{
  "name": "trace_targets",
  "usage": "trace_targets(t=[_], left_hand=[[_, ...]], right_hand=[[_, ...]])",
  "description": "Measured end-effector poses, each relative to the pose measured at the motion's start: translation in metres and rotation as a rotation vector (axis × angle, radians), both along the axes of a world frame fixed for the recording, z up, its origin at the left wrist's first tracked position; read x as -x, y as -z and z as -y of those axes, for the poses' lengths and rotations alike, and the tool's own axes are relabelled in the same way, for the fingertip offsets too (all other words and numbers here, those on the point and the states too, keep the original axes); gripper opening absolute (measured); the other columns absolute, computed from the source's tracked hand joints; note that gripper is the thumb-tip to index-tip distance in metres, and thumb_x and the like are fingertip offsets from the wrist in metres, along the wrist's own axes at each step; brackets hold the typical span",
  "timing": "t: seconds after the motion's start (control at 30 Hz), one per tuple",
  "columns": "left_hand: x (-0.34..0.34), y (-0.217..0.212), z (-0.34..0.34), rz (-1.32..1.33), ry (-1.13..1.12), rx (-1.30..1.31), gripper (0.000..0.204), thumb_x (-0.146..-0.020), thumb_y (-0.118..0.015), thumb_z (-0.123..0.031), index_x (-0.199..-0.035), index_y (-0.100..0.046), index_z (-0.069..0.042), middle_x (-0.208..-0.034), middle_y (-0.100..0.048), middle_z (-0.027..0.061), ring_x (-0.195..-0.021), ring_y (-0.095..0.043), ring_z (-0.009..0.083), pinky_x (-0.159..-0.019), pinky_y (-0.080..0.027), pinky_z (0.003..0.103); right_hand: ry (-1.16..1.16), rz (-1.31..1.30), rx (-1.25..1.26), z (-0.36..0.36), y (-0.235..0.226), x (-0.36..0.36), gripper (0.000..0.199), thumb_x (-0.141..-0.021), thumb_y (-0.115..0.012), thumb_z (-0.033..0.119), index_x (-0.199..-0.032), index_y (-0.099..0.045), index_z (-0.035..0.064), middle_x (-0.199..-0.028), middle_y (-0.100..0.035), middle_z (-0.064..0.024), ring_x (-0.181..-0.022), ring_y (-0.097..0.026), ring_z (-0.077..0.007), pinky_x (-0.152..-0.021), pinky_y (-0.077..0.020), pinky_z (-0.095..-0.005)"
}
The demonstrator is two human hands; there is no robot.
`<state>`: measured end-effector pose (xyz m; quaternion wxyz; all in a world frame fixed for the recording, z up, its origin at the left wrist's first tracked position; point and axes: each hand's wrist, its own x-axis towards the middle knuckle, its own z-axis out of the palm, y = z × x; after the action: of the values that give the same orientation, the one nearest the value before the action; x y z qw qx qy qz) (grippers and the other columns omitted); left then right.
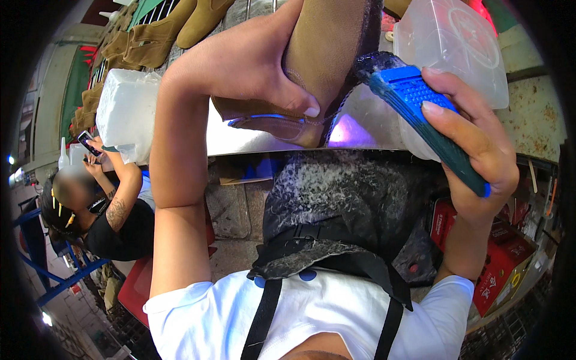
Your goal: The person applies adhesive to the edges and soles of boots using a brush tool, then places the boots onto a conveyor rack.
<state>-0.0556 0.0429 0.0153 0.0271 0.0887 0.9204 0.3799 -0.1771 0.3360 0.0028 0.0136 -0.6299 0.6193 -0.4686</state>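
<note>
Above the apron, left hand (264,72) grips tan boot (327,48), its length running upward, opening lowest

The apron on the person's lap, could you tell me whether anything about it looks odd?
Yes: the dark apron is flecked all over with pale specks and crusted residue, thickest below the tan boot and blue brush.

We see bright, even daylight with soft shadows; a bluish-purple glare sits on the metal counter (360,135) (quite strong). Fisheye bending curves the edges, the corners go black, and close things blur slightly.
</note>
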Motion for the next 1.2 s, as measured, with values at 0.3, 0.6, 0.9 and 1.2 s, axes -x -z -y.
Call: trace_targets(t=[0.3,0.6,0.9,1.2], left_hand=[[0.009,-0.046,-0.012,0.265,-0.078,-0.019,0.124,-0.063,-0.095,-0.040,-0.152,-0.021,0.004,-0.138,-0.056,0.0224,-0.128,-0.056,0.0276,-0.109,-0.044,0.038],[0.012,-0.007,0.008,-0.106,0.151,0.219,0.132,-0.066,-0.093,-0.044,-0.157,-0.010,0.003,-0.155,-0.034,0.0246,-0.142,-0.039,0.0299,-0.119,-0.030,0.040],[-0.027,0.008,-0.003,0.059,-0.134,0.023,0.105,-0.061,-0.094,-0.034,-0.145,-0.039,-0.002,-0.125,-0.064,0.0190,-0.115,-0.064,0.0307,-0.100,-0.049,0.040],[-0.083,0.034,-0.038,-0.347,-0.405,0.225,0.086,-0.049,-0.100,-0.043,-0.112,-0.065,0.003,-0.106,-0.073,0.0133,-0.099,-0.070,0.0286,-0.090,-0.053,0.040]], right_hand=[[0.061,0.111,0.065,0.004,0.037,-0.016,0.040,-0.074,-0.070,-0.014,-0.111,-0.074,-0.0013,-0.127,-0.064,-0.0291,-0.115,-0.067,-0.0365,-0.099,-0.0522,-0.0397],[0.007,0.230,0.064,0.008,0.057,-0.024,0.038,-0.072,-0.070,-0.016,-0.108,-0.073,-0.0054,-0.125,-0.065,-0.0299,-0.114,-0.067,-0.0372,-0.097,-0.0534,-0.0385],[0.166,0.689,-0.129,-0.055,0.035,-0.024,0.033,-0.083,-0.069,-0.008,-0.116,-0.067,-0.0090,-0.109,-0.071,-0.0235,-0.092,-0.073,-0.0257,-0.081,-0.0596,-0.0322],[0.771,0.573,-0.357,-0.075,0.039,-0.007,0.017,-0.090,-0.074,0.009,-0.102,-0.068,0.0003,-0.082,-0.066,-0.0030,-0.066,-0.058,-0.0035,-0.055,-0.0438,-0.0198]])
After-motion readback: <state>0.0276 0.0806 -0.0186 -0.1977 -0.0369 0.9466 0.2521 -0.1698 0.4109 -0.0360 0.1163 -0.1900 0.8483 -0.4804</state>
